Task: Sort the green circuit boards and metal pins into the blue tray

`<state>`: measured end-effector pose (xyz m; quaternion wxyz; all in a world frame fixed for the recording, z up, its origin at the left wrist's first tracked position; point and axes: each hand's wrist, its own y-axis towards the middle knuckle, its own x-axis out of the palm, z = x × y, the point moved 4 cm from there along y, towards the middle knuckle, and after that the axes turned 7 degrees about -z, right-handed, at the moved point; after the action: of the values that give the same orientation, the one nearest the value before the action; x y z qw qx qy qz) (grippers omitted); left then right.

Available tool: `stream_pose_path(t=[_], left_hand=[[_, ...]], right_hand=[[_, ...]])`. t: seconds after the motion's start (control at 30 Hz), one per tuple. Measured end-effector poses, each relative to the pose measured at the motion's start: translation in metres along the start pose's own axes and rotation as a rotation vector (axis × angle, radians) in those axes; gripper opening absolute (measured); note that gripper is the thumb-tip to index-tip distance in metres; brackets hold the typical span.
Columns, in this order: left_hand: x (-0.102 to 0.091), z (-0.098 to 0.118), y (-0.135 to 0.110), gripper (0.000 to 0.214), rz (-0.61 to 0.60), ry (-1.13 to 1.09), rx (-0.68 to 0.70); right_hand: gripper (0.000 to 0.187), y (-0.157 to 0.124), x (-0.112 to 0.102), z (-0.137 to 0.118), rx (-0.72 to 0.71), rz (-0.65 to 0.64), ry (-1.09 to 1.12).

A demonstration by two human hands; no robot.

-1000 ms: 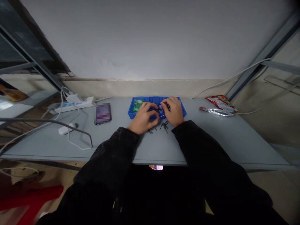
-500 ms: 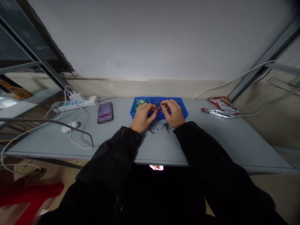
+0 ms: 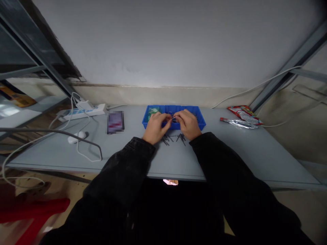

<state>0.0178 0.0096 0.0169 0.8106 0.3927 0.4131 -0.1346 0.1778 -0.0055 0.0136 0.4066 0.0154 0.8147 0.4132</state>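
Both my hands meet over the front of a blue divided tray [image 3: 200, 126] at the back of the table. My left hand [image 3: 156, 128] is closed, thumb and fingers pinched at a small thin metal piece [image 3: 174, 119]. From the other side my right hand [image 3: 188, 124] pinches at the same piece; its exact kind is too small to make out. Green-and-white contents [image 3: 153, 111] lie in the tray's left compartment, and small metal parts show in the middle one. Several thin dark metal parts [image 3: 166, 139] lie on the table below my left hand, with another small cluster [image 3: 181, 137] nearer my right.
On the left are a white power strip [image 3: 97, 111] with cables, a blurred-out dark packet [image 3: 115, 122] and a white rounded plug-like item [image 3: 77, 137]. Red and silver wrappers [image 3: 241, 115] lie at the back right. A wall [image 3: 168, 95] rises behind the table.
The fingertips of my right hand have drawn in closer to my left, and the thin metal piece now shows between them. The tray and loose parts stay in place.
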Motion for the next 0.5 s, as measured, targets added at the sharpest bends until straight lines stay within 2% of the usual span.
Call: stream_pose_path(t=[0.23,0.5], left_hand=[[0.0004,0.0004,-0.0003,0.021,-0.012,0.021,0.006],[-0.0007,0.0036,-0.0014,0.024,0.0,0.019,0.076]], right_hand=[[0.027,0.0002,0.0011,0.0005,0.017,-0.006,-0.004],[0.035,0.0005,0.0018,0.0014,0.038,-0.017,-0.031]])
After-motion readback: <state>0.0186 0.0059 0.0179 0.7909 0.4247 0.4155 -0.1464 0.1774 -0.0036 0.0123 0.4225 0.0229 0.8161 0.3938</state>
